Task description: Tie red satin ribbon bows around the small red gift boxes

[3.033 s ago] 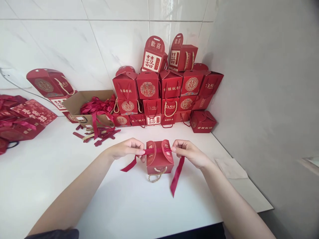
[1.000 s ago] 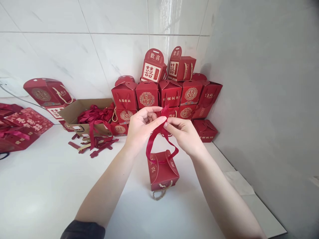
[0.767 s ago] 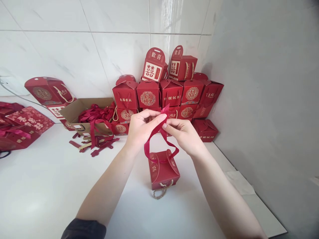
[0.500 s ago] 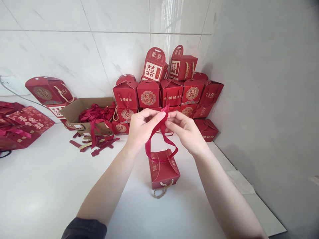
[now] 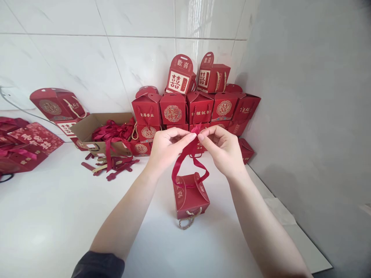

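A red gift box (image 5: 193, 195) with a rounded folding top stands on the white table, a twisted gold cord handle (image 5: 188, 223) hanging at its near side. Dark red ribbon (image 5: 180, 164) runs through the top of the box and rises in a loop to my hands. My left hand (image 5: 171, 148) pinches the upper ribbon between thumb and fingers. Close beside it, my right hand (image 5: 222, 148) pinches the same ribbon, thumb nearly touching the left thumb. The ribbon ends stick up just above the fingertips.
Stacked red gift boxes (image 5: 174, 114) stand against the tiled wall. To the left, a cardboard box (image 5: 84, 129) holds a tangle of red ribbons (image 5: 113, 131), with several red strips (image 5: 123, 170) lying before it. More red boxes (image 5: 26, 150) sit at far left. A grey wall (image 5: 313, 116) bounds the right.
Both hands have shifted slightly right with the ribbon, and my right fingers have moved up to the ribbon's top beside the left thumb. The gift box stays in place.
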